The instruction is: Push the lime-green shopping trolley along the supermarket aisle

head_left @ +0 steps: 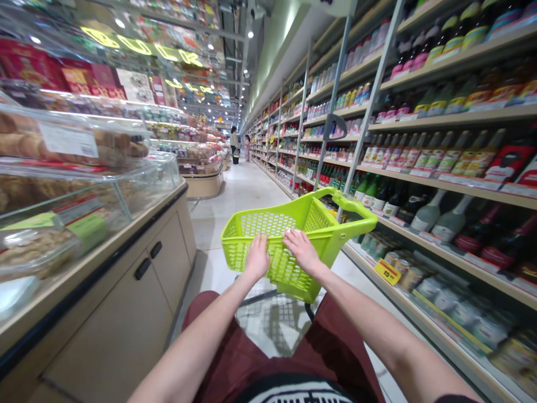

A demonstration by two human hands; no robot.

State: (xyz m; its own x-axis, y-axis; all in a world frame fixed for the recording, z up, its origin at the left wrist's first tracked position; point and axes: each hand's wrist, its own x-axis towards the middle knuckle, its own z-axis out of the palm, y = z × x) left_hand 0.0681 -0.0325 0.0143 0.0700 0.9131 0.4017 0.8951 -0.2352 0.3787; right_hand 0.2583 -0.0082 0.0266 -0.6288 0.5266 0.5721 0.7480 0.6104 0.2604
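Note:
A lime-green plastic shopping cart (282, 268) stands close in front of me, turned sideways, with its handle to the right. My left hand (257, 257) grips the near rim of its perforated basket, fingers hooked over the edge. A little to the right, my right hand (300, 251) holds the same rim, its fingers bent over the top. The basket's mesh wall and a divider near the handle show; I see no goods in the visible part. My dark red trousers (335, 336) show on both sides below the cart.
At left, a wooden counter (121, 313) with glass bins holds packaged food. On the right, tall shelves (444, 184) carry bottles and cans, with a yellow price tag (386, 272). A pale aisle floor (255, 182) runs ahead toward a distant person (234, 145).

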